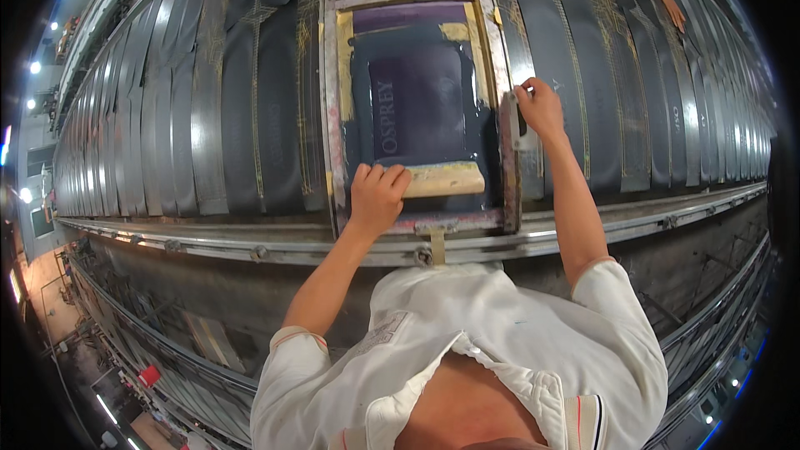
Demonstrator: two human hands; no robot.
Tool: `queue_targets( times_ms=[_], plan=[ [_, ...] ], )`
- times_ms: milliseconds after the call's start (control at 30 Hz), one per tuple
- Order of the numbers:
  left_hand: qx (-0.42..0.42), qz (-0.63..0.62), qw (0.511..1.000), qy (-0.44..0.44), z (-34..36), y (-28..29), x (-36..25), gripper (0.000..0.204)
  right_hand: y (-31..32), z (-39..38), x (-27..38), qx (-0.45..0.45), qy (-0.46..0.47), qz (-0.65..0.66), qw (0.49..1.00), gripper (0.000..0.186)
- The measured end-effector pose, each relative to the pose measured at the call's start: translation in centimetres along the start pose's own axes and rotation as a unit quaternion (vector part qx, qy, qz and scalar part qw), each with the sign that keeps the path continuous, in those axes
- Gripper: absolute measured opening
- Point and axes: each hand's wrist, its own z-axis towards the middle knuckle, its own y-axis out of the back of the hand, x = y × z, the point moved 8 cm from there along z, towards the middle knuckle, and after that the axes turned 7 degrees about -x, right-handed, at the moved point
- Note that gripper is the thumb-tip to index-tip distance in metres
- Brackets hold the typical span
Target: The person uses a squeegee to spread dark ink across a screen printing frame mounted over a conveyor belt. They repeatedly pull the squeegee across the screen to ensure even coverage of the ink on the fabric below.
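Note:
A screen-printing frame point(333, 129) lies over dark fabric panels, its mesh dark blue with a purple window that bears pale lettering. Across the near end of the mesh rests a squeegee point(446, 181) with a pale wooden grip. My left hand point(377, 198) is closed round the squeegee's left end. On the frame's right side sticks out a metal side handle point(522, 135). The fingers of my right hand point(541, 107) are bent and closed at the upper end of this handle; their tips are partly hidden.
Dark fabric panels point(242, 117) with yellow stitched lines cover the long table to both sides. A metal rail point(217, 243) runs along its near edge, between my body and the frame. At the far right another person's hand point(672, 12) reaches over the panels.

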Motion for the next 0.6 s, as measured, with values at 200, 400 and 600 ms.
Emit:
queue_targets(
  times_ms=[200, 400, 600],
  plan=[
    [-0.020, 0.005, 1.000, 0.006, 12.0, -2.9, 9.4, 0.045, 0.9, 2.9, 11.4, 0.113, 0.226, 0.170, 0.952, 0.035],
    [0.054, -0.034, 0.997, 0.038, 19.2, -3.0, 13.8, 0.024, -1.9, 6.3, 17.8, 0.201, 0.367, 0.003, 0.908, 0.044],
    [0.163, -0.056, 0.976, 0.132, 23.3, -5.7, 17.2, 0.029, -7.1, 9.9, 19.1, 0.176, 0.382, -0.095, 0.902, 0.031]
  ],
)
